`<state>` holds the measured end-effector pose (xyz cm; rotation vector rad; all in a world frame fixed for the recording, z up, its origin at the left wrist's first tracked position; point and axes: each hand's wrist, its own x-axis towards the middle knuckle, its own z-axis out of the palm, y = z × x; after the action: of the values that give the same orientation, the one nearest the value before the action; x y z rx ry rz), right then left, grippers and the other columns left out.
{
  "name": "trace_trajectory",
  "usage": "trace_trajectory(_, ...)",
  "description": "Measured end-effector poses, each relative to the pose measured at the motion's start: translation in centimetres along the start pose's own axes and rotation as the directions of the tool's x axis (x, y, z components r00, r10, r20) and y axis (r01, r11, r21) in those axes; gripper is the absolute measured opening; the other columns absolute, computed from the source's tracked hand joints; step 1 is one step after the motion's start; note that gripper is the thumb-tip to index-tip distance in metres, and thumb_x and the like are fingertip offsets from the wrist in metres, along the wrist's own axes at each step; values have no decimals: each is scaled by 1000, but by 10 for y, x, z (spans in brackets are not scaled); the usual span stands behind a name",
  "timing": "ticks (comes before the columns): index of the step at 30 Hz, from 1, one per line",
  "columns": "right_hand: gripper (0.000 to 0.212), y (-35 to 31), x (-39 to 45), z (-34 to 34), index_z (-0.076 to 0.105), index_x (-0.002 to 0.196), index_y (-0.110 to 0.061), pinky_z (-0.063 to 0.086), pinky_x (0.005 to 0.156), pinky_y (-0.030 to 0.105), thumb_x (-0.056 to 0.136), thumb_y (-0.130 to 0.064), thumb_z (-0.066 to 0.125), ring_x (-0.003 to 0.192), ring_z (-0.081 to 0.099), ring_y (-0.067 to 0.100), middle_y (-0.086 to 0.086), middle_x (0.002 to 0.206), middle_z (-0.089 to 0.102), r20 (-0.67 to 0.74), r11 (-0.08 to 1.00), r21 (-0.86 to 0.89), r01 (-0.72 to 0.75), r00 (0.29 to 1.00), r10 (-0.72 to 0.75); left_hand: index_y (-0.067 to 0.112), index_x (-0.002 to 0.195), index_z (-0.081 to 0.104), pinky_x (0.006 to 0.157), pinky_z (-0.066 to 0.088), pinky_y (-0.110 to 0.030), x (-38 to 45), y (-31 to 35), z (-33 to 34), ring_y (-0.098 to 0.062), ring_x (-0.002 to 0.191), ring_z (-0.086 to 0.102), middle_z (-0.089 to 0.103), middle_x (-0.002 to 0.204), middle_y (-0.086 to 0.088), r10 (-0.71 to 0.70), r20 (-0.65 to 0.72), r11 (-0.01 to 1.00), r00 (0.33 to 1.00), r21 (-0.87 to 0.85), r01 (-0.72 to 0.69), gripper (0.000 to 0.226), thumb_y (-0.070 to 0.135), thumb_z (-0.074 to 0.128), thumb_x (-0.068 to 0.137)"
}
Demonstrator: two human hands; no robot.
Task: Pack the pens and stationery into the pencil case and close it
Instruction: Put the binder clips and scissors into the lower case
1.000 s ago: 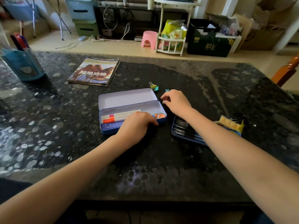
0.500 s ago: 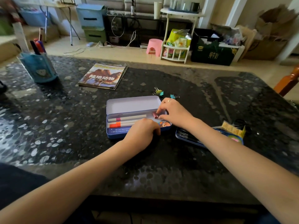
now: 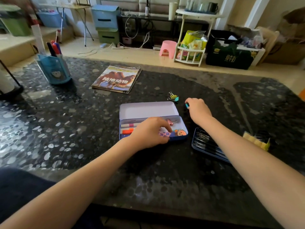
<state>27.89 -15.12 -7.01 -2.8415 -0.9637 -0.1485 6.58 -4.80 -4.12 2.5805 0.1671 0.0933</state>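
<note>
A blue tin pencil case (image 3: 149, 110) lies open in the middle of the dark table. Inside it are two white markers (image 3: 127, 128), one with a pink band and one with an orange cap, and a pink binder clip (image 3: 170, 121). My left hand (image 3: 148, 133) grips the case's front wall. My right hand (image 3: 197, 109) is behind and right of the case, fingers pinched on a teal binder clip (image 3: 187, 105). A yellow clip (image 3: 172, 96) and another teal clip (image 3: 176, 99) lie just behind the lid.
A blue tray of dark pens (image 3: 207, 145) lies under my right forearm, with a yellow item (image 3: 256, 142) beside it. A magazine (image 3: 117, 79) lies at the back, a blue pen holder (image 3: 54, 69) at the back left. The table's front edge is near me.
My right hand left the pink clip in the case and moved back and right onto the teal clip. The camera has shifted closer.
</note>
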Motion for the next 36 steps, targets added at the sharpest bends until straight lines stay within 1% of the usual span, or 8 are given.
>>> trace_trajectory(3,26,-1,-8,-8,51,121,-14,42,88,43,94,-15,51,117,46,30,11,125,54,-14,999,-7,45,999,-46,30,103,69,95,48,-33,0,-2,4,-7,107,56,63,118,11,-10,13,1000,1000,14,10,23,32,68,80)
trace_trajectory(6,25,-7,-26,-27,55,118,-14,42,91,40,94,-19,52,115,49,25,8,122,57,-102,961,267,77,993,-51,28,105,71,99,46,-32,-1,-2,8,-7,112,53,61,123,11,5,7,999,1000,51,-5,23,31,66,82)
trace_trajectory(8,24,-17,-47,-40,61,113,-14,44,92,34,89,-16,60,108,54,21,6,115,62,-157,866,445,229,972,-176,25,105,71,99,45,-31,0,-1,8,-7,111,54,62,123,10,21,7,998,1000,51,-22,23,29,67,82)
trace_trajectory(12,26,-37,-76,-41,67,109,-18,44,93,36,83,-21,67,107,55,18,1,113,67,-35,824,365,434,891,-453,23,97,74,92,49,-28,1,-2,2,-7,99,59,66,115,6,28,27,999,999,38,-29,21,30,73,78)
trace_trajectory(22,27,-54,-79,-30,69,112,-22,44,92,38,85,-25,66,106,54,18,0,109,66,78,880,300,368,910,-407,24,85,75,74,49,-26,-1,-7,-6,-7,77,60,71,86,5,-5,-15,998,1000,65,6,19,41,71,77)
trace_trajectory(28,28,-14,-38,-30,68,114,-14,45,95,35,89,-8,57,109,58,25,9,116,65,-189,886,418,202,973,-132,25,108,69,89,49,-33,-1,-1,-7,-15,104,57,66,112,3,33,12,972,999,233,-35,29,43,54,90)
trace_trajectory(32,47,-11,4,-23,46,139,-23,41,104,43,94,-8,50,129,44,28,8,143,47,82,959,269,87,990,-112,26,129,55,101,40,-33,-4,-1,-15,-11,128,43,50,138,7,70,205,901,976,407,-150,38,40,36,98)
trace_trajectory(36,32,-29,17,-10,58,126,-16,50,88,42,94,-17,52,109,58,30,12,125,60,89,988,126,94,990,-106,22,132,51,108,36,-33,-12,-11,-18,-13,129,42,48,139,4,86,204,886,975,431,-168,41,39,32,99)
